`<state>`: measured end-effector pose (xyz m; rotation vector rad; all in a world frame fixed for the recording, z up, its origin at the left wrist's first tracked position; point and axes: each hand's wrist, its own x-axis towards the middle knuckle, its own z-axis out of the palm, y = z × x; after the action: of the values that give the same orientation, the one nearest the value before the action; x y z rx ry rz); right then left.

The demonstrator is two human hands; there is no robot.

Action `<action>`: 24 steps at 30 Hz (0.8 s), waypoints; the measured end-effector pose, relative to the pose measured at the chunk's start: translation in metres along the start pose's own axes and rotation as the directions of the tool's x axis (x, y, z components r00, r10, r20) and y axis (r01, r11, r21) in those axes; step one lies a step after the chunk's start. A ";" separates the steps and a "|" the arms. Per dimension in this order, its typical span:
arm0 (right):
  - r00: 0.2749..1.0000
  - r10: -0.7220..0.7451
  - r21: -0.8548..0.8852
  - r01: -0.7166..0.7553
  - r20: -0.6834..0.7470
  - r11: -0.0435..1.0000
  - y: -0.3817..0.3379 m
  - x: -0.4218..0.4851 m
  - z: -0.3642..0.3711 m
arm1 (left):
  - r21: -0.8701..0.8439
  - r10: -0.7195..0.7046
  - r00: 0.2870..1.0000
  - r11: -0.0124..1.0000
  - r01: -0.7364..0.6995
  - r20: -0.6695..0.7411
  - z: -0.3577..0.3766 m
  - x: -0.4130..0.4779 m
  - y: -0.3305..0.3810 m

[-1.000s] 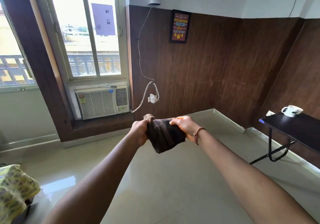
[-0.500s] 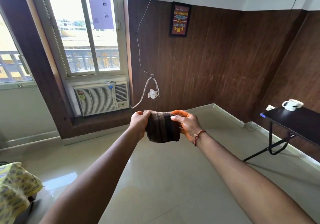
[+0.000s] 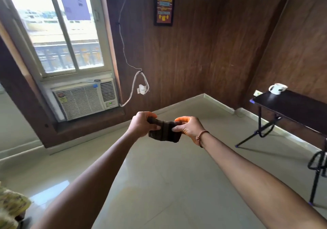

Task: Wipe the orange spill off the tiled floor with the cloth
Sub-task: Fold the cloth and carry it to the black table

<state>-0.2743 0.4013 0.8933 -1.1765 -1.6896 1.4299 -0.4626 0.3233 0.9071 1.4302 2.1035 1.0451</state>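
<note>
Floor tiles (image 3: 177, 184) fill the lower half of your view, pale and glossy, and no orange spill shows anywhere on them, so the patch you must wipe lies either outside the frame or under your arms. Both forearms reach forward and meet at mid-height, well above the tiles. Between them hangs the cloth (image 3: 165, 131), dark with faint stripes, folded into a small pad whose long axis runs side to side from one hand to the other. Your left hand (image 3: 142, 124) is closed around its left end, and your right hand (image 3: 188, 127) pinches the right end with thumb and fingers; orange tint shows on your fingertips (image 3: 182, 119). Neither hand is nearer the floor. The move ahead, I judge, is straight down, once you look for the spill.
</note>
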 end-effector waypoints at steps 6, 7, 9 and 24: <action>0.979 -0.138 -0.443 0.060 -0.148 0.895 0.005 0.006 -0.047 | 0.207 0.124 0.991 0.969 -0.133 0.059 0.046 0.024 0.026; 0.980 -0.118 -0.443 0.037 -0.158 0.896 0.008 0.009 -0.060 | 0.195 0.127 0.988 0.971 -0.141 0.086 0.056 0.030 0.032; 0.992 -0.047 -0.352 0.002 -0.119 0.936 0.018 0.016 -0.085 | 0.090 0.106 0.980 0.988 -0.122 0.171 0.071 0.040 0.043; 0.972 0.208 0.454 -0.139 -0.106 0.880 0.093 0.086 -0.387 | -0.392 0.032 0.961 0.916 0.082 0.275 0.360 0.173 0.263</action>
<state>0.0543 0.6424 0.8796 -1.1585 -1.0910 1.6765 -0.1268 0.6635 0.8892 1.2550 1.5928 1.1144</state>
